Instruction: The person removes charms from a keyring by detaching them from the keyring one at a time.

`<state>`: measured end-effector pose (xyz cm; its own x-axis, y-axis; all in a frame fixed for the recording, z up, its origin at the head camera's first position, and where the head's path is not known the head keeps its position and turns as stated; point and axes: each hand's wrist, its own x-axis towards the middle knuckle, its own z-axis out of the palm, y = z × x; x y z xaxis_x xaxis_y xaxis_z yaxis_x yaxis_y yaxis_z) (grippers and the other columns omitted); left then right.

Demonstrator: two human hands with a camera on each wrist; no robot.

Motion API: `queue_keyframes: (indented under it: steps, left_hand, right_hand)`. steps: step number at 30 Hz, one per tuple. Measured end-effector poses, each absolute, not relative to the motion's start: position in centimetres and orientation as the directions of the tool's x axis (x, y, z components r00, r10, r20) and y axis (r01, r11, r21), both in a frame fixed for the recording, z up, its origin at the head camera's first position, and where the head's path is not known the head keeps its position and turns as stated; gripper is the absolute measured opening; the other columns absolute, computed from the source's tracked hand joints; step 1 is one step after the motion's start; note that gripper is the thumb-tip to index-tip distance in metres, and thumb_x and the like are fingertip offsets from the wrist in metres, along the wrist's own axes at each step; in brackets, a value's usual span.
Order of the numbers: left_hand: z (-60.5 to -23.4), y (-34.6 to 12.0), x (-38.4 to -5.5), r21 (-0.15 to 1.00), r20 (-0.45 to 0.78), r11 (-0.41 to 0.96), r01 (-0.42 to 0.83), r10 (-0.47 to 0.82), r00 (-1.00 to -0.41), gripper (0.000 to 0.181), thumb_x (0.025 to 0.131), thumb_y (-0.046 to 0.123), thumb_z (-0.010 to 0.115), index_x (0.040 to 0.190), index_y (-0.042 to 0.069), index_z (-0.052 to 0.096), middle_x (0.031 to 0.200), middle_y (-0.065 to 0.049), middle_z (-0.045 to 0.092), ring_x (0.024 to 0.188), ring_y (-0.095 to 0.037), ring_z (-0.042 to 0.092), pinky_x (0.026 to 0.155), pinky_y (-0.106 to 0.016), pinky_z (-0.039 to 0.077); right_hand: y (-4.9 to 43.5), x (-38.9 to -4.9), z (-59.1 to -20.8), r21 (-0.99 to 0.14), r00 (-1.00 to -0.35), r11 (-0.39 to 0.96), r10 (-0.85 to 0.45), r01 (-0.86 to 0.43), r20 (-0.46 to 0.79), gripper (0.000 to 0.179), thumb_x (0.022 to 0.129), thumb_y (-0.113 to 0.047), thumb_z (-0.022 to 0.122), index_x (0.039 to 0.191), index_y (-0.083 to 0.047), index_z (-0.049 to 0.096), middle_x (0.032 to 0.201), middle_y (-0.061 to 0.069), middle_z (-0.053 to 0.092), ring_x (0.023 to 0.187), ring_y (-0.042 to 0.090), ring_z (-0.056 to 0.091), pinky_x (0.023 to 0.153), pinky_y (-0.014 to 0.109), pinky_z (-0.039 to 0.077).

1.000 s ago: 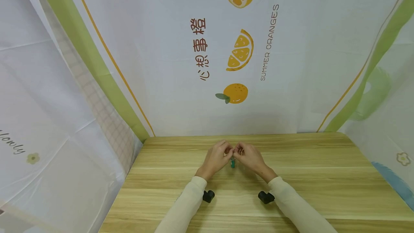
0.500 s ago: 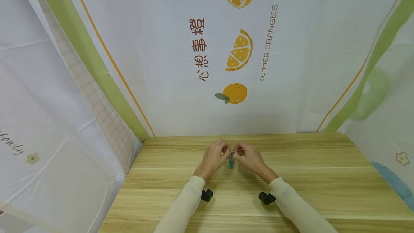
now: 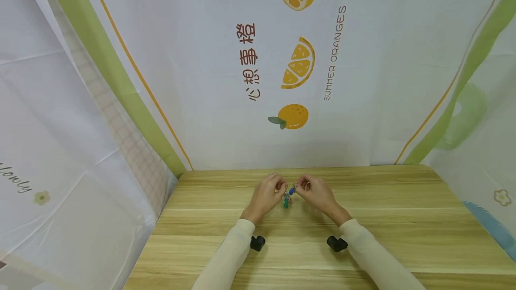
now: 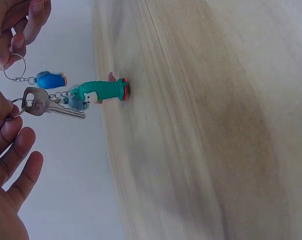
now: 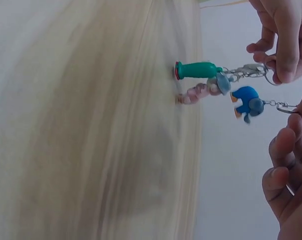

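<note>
My left hand (image 3: 267, 195) pinches a key ring (image 4: 19, 107) between thumb and finger. From that ring hang a silver key (image 4: 38, 101), a green figure charm (image 4: 100, 90) with a red base, and a pink figure charm (image 5: 195, 93) with a grey-blue head. A short gap away, my right hand (image 3: 316, 195) pinches a separate split ring (image 5: 287, 107). A blue elephant charm (image 5: 248, 99) dangles from it on a small chain. In the right wrist view the green charm's base is close over the tabletop, and the elephant hangs beside the pink figure.
Both hands are above the far half of a wood-grain table (image 3: 383, 223). Behind its back edge hangs a white cloth (image 3: 217, 138) printed with oranges. Black wrist devices (image 3: 258, 243) show beneath the sleeves.
The hands were close together and have drawn apart, the right one shifting right. The blue elephant charm now shows apart from the key and the other charms, which have moved slightly left.
</note>
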<state>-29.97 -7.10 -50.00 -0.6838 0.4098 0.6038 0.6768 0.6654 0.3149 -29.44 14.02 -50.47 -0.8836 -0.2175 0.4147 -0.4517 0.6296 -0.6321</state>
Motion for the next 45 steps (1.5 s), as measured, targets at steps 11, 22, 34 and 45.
queue_keyframes:
  steps: [11, 22, 34, 45]
  left_hand:
    - [-49.9, -7.2, -30.0, 0.319, 0.591, 0.670, 0.670, 0.413, -0.693, 0.006, 0.102, 0.011, 0.072, 0.096, 0.012, 0.075, 0.087, 0.001, 0.067, 0.077, -0.010, 0.062, 0.065, -0.017, 0.051]
    - [-49.7, -7.2, -29.9, 0.319, 0.586, 0.675, 0.665, 0.411, -0.698, 0.006, 0.102, 0.012, 0.072, 0.097, 0.012, 0.076, 0.087, 0.001, 0.068, 0.076, -0.010, 0.062, 0.065, -0.019, 0.051]
    - [-49.7, -7.3, -29.9, 0.339, 0.561, 0.679, 0.652, 0.410, -0.719, 0.008, 0.104, 0.013, 0.070, 0.099, 0.011, 0.076, 0.089, 0.002, 0.069, 0.079, -0.009, 0.063, 0.068, -0.019, 0.053]
    - [-49.8, -7.5, -30.0, 0.331, 0.567, 0.675, 0.659, 0.416, -0.711, 0.007, 0.104, 0.013, 0.070, 0.099, 0.012, 0.076, 0.089, 0.002, 0.068, 0.077, -0.008, 0.062, 0.066, -0.018, 0.051]
  right_hand:
    - [15.2, -29.9, -50.1, -0.612, -0.881, 0.646, -0.231, -0.456, 0.413, 0.005, 0.098, -0.017, 0.073, 0.095, -0.014, 0.071, 0.081, -0.005, 0.068, 0.068, 0.006, 0.056, 0.059, 0.023, 0.047]
    - [16.8, -30.5, -49.6, -0.595, -0.886, 0.662, -0.265, -0.455, 0.382, 0.006, 0.100, -0.014, 0.073, 0.099, -0.008, 0.072, 0.087, 0.000, 0.073, 0.072, 0.007, 0.061, 0.061, 0.024, 0.051]
    - [18.6, -30.8, -49.0, -0.574, -0.875, 0.674, -0.253, -0.466, 0.413, 0.007, 0.100, -0.013, 0.075, 0.099, -0.013, 0.068, 0.089, -0.002, 0.069, 0.072, 0.008, 0.058, 0.062, 0.026, 0.049]
    - [20.2, -31.3, -48.6, -0.559, -0.876, 0.695, -0.228, -0.451, 0.424, 0.007, 0.101, -0.017, 0.074, 0.098, -0.012, 0.069, 0.090, 0.000, 0.069, 0.072, 0.010, 0.058, 0.062, 0.028, 0.048]
